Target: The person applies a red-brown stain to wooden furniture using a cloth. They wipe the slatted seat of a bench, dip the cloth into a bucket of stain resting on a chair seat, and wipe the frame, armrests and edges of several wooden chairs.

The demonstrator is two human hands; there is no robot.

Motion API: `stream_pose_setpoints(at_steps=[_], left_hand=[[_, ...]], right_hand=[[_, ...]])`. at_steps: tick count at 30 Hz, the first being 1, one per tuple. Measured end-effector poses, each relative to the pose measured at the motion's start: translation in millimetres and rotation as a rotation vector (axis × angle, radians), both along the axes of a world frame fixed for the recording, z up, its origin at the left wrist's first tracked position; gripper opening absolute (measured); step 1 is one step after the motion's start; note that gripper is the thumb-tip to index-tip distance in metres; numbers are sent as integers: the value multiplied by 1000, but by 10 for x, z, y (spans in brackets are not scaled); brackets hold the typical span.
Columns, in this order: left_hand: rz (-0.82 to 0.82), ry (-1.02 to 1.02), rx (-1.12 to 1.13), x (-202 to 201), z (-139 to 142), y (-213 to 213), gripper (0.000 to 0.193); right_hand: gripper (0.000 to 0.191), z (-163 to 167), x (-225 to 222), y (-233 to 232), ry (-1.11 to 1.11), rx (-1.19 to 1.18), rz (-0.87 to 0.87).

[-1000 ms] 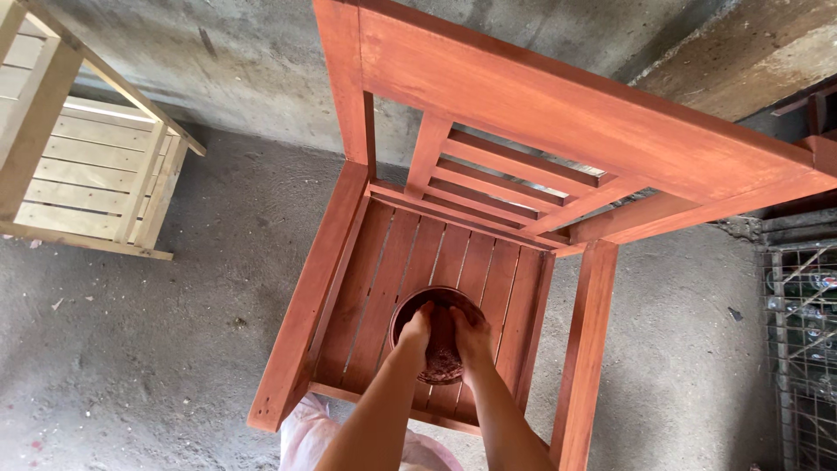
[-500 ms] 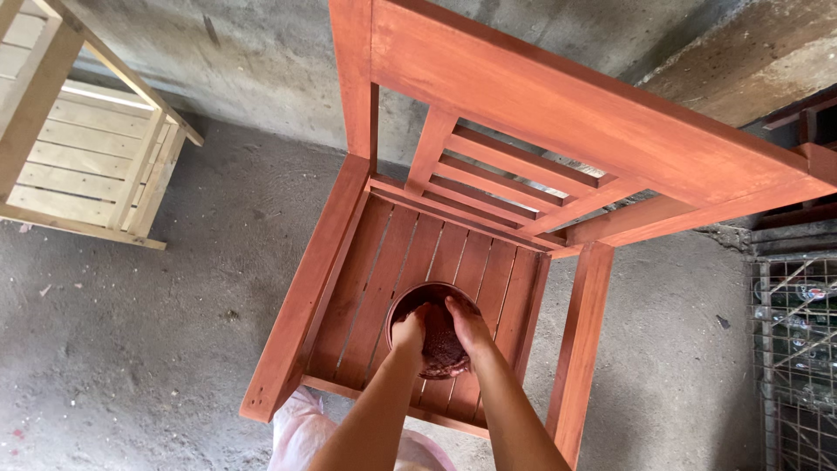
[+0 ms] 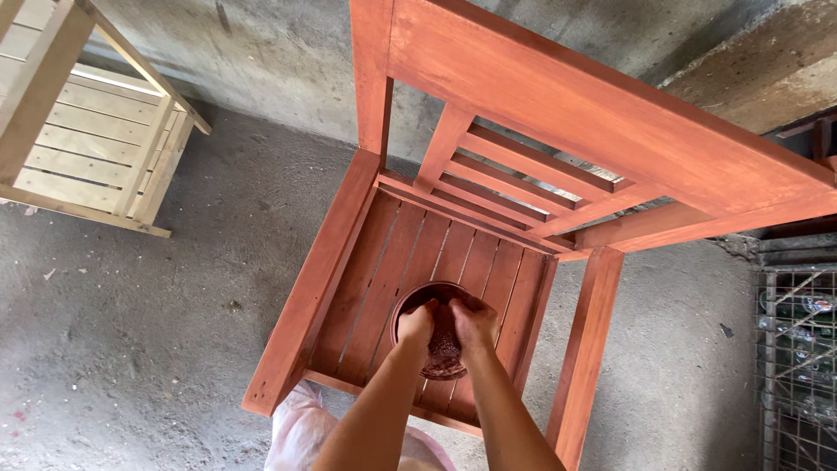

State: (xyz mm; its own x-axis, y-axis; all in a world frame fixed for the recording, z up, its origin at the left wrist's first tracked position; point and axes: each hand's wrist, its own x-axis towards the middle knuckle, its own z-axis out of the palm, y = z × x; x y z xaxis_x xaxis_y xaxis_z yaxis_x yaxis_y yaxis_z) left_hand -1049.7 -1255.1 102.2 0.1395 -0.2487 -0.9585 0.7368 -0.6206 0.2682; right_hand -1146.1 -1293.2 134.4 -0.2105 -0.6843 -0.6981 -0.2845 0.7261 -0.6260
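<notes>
Reddish-brown stain covered the whole wooden chair (image 3: 558,157) I was leaning over, and it looked pretty even from up top, back slats and arms included. Down on the slatted seat (image 3: 397,262) sat a small round bowl (image 3: 414,301), same rusty colour inside, toward the front edge and a bit right of the middle. Both my hands were in it. My left hand (image 3: 417,324) was curled over the near-left part of the rim, fingers bent in, and my right hand (image 3: 473,321) was just beside it, fingers tucked down into the bowl. Between them was a dark, wet-looking wad (image 3: 445,349), a rag or sponge maybe, honestly couldn't tell which. Both hands were narrow and bunched around it, touching or nearly touching each other, but whether either one actually had a proper grip on the wad I couldn't say from that angle. The chair stood on rough grey concrete floor (image 3: 157,349), close to a concrete wall (image 3: 279,52). Off to the left, well apart from it, was a bare unstained wooden piece (image 3: 87,148) with pale slats. On the far right there was a wire mesh crate (image 3: 798,366), and some pinkish cloth (image 3: 301,432) showed under my arms.
</notes>
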Motion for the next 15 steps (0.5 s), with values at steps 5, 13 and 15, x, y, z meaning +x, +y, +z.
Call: stream_pose_setpoints(at_steps=[5,13,15], left_hand=[[0,117,142,4,-160,3,40],[20,-4,-36,-181,-654,61,39],[13,20,11,-171,-631,62,42]], right_hand=[[25,69,16,57,-67,-21,-103],[30,5,-34,117,-109,-111,-176],[35,1,-32,131,-97,-26,-251]])
